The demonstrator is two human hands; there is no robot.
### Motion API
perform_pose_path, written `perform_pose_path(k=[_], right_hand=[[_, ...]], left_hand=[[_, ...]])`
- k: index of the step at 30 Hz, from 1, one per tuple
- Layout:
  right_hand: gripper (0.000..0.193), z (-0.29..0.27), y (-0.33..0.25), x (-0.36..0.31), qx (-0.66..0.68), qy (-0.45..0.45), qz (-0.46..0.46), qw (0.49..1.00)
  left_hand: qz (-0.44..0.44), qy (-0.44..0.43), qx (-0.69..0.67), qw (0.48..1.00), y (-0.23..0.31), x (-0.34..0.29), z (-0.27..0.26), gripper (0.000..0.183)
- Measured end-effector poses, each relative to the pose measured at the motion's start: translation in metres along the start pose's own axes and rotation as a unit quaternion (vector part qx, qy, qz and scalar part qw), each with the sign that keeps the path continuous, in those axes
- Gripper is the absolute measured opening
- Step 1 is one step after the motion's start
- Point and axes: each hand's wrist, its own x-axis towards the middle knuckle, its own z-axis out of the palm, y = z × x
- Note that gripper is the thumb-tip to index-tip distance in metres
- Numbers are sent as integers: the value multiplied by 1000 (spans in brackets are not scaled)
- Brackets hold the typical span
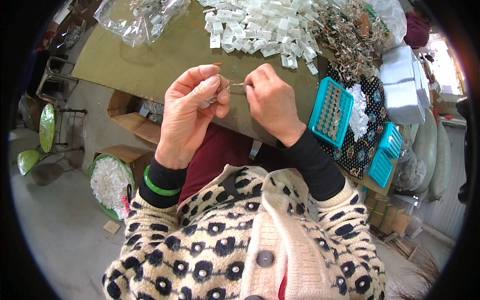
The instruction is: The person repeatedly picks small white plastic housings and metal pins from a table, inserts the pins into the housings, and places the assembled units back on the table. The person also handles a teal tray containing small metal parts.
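Note:
Both hands are raised over the near edge of the table. My left hand (184, 107) is closed, its thumb and fingertips pinching a small whitish, partly see-through piece (204, 103) that the fingers mostly hide. From those fingertips a thin, twisted tan strand (236, 84) runs across to my right hand (272, 102). There the thumb and curled fingers grip the strand's other end. Beyond the hands lies a heap of small white plastic cases (260, 31). Right of it is a tangled pile of similar thin strands (356, 35).
A teal tray (316, 119) with rows of round metal pieces lies right of my right hand, beside small white pieces (357, 112) on patterned cloth. Smaller teal trays (381, 170) and stacked white sheets (402, 85) are further right. A green-rimmed basket (91, 170) stands on the floor at left.

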Motion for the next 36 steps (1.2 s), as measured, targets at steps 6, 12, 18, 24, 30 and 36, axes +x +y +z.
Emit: perform_pose_path(k=[6,12,18,24,30,36], right_hand=[[5,-27,5,-10,416,8,249,875],[6,-54,3,-18,661,57,235,711],[8,-64,-3,-29,643,73,171,743],[54,-94,-7,-35,28,111,-72,991],[36,-68,-16,-50,106,104,69,987],[19,-72,-12,-58,254,124,172,944]], left_hand=[[-62,29,16,998,-17,4,7,19],[-144,24,32,989,-26,6,22,27],[-172,-17,79,982,-30,8,34,18],[-102,-15,204,973,-37,6,44,14],[-88,-3,165,982,-50,2,55,10],[-141,-40,-19,989,-57,1,55,9]])
